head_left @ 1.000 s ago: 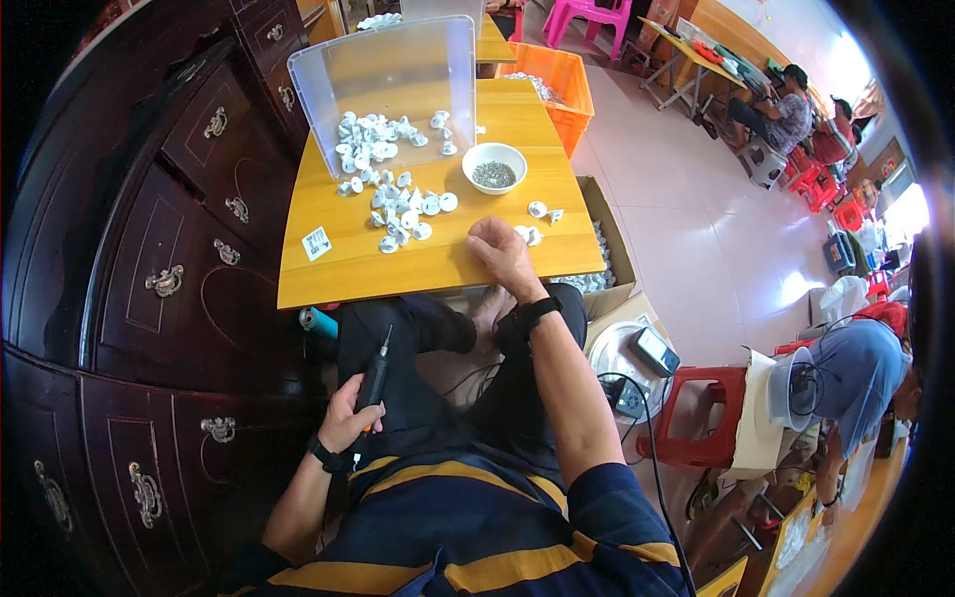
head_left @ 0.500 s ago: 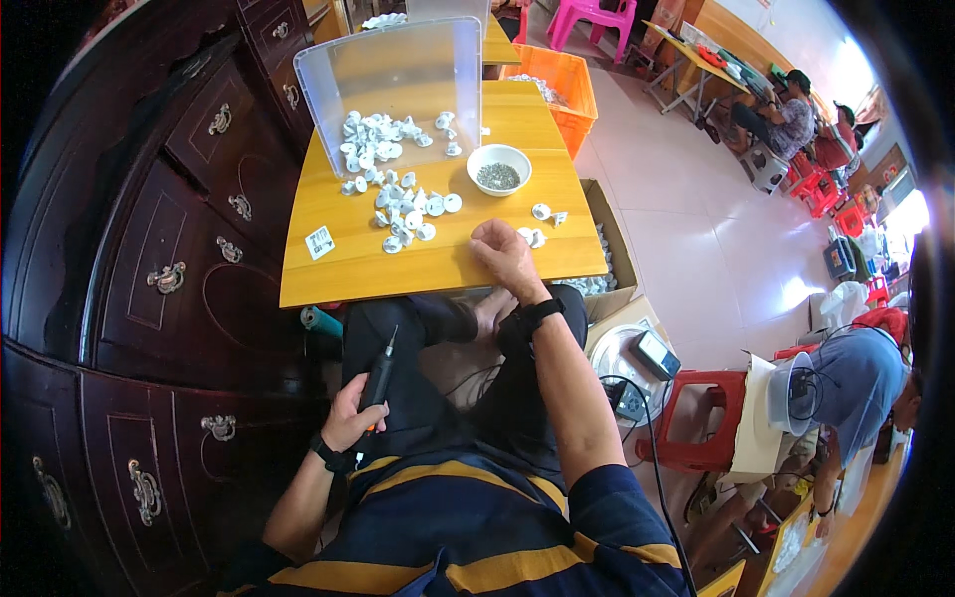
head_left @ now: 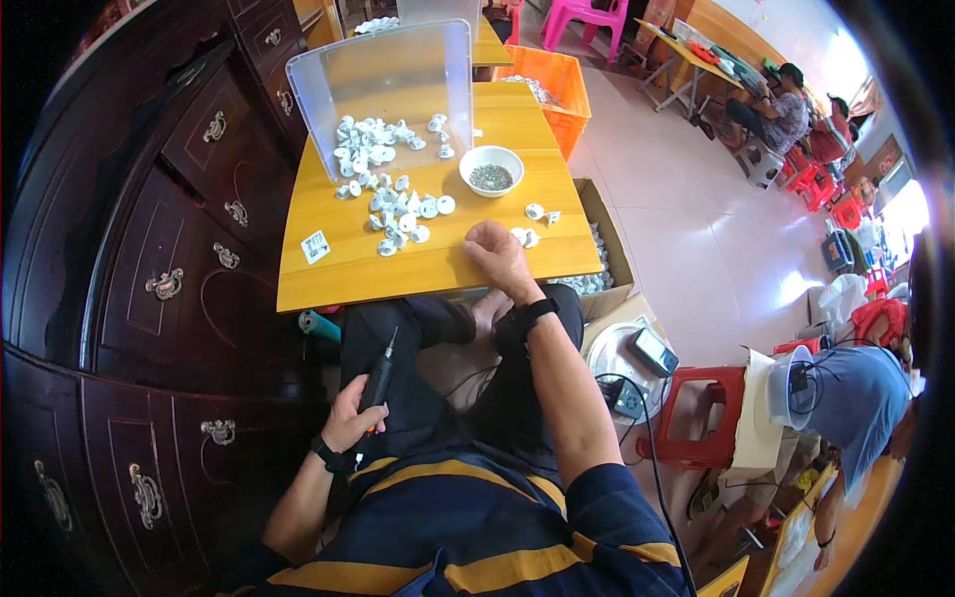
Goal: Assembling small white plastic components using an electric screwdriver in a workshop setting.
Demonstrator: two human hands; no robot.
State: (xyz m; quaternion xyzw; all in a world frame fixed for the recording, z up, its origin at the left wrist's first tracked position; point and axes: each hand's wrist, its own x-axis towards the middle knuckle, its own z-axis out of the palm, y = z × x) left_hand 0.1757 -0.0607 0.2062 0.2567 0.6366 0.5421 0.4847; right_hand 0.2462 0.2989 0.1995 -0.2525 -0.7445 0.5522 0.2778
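Note:
My left hand (head_left: pixel 350 418) is wrapped round a black electric screwdriver (head_left: pixel 378 380) over my left thigh, its thin bit pointing up and away from me. At the near edge of the yellow table (head_left: pixel 348 284), my right hand (head_left: pixel 500 257) rests with curled fingers; whatever they may hold is hidden. Just right of its fingertips lie white plastic knob-like parts (head_left: pixel 524 237), with another pair (head_left: pixel 542 213) slightly farther off. A loose heap of the same white parts (head_left: pixel 403 214) spreads to the left. Beyond my right hand stands a white bowl (head_left: pixel 490 154) of small metal screws (head_left: pixel 490 178).
A clear plastic bin (head_left: pixel 383 80) lies tipped at the table's far left, white parts spilling out. A cardboard box (head_left: pixel 619 249) and orange crate (head_left: pixel 572 109) stand right of the table. Dark drawers (head_left: pixel 149 239) line my left. A red stool (head_left: pixel 701 418) and a co-worker (head_left: pixel 856 398) are at right.
The whole view has shifted slightly, moving the table a little leftward in the picture. My hands keep almost the same pose. At right, the co-worker's arm has moved a little.

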